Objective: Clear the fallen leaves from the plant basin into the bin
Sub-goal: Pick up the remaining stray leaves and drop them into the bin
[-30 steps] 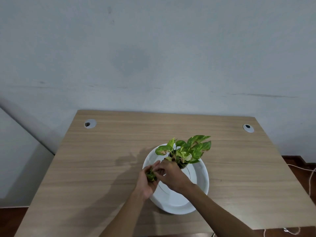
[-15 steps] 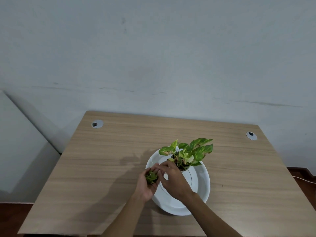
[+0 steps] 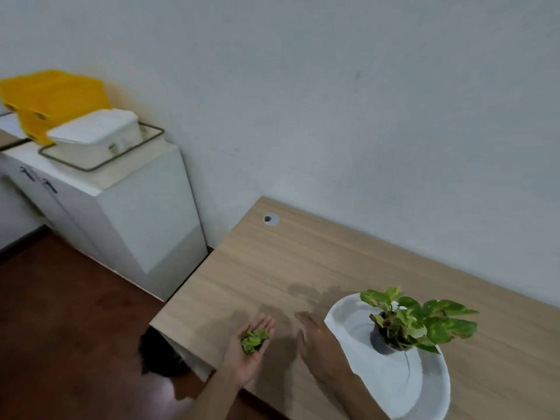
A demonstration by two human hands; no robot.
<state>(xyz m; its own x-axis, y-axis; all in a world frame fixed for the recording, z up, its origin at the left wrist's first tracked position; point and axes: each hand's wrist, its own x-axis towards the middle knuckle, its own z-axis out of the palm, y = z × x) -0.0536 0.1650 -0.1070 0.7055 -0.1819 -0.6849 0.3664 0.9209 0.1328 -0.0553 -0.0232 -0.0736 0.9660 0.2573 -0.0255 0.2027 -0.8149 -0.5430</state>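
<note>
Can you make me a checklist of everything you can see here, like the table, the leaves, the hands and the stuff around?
Surface: wooden table, bare apart from the basin; a round cable hole near the back corner.
Job's things: white basin on the table with a potted plant standing in it; a pile of loose leaves in the left hand. A dark shape sits on the floor by the table corner, too blurred to name.
Clutter: nothing seen on the table.
Hands: left hand palm up, cupped under the leaves; right hand open beside the basin, holding nothing.
Cables: nothing seen.
Surroundings: white cabinet against the wall, carrying a white lidded box and yellow trays; dark wooden floor.
</note>
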